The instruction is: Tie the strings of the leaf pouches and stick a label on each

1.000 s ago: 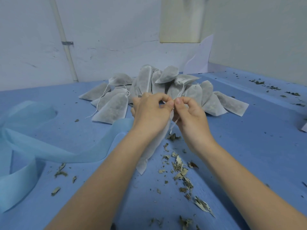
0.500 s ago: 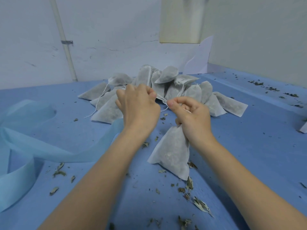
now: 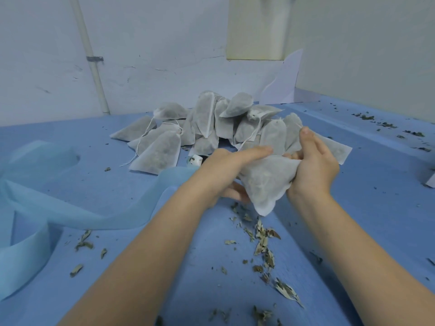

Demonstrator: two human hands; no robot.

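Head view: my right hand (image 3: 314,161) grips the gathered neck of a white leaf pouch (image 3: 263,182), fingers curled round it, thumb sticking up. My left hand (image 3: 226,170) lies along the pouch's other side with fingers straight and flat on top, thumb underneath. The pouch hangs between both hands, just above the blue surface (image 3: 94,184), its bottom corner pointing down toward scattered dried leaves (image 3: 261,238). Just behind my hands sits the pile of filled pouches (image 3: 207,128), several with loose white strings. A light blue fabric strip (image 3: 77,215) curls across the surface to my left
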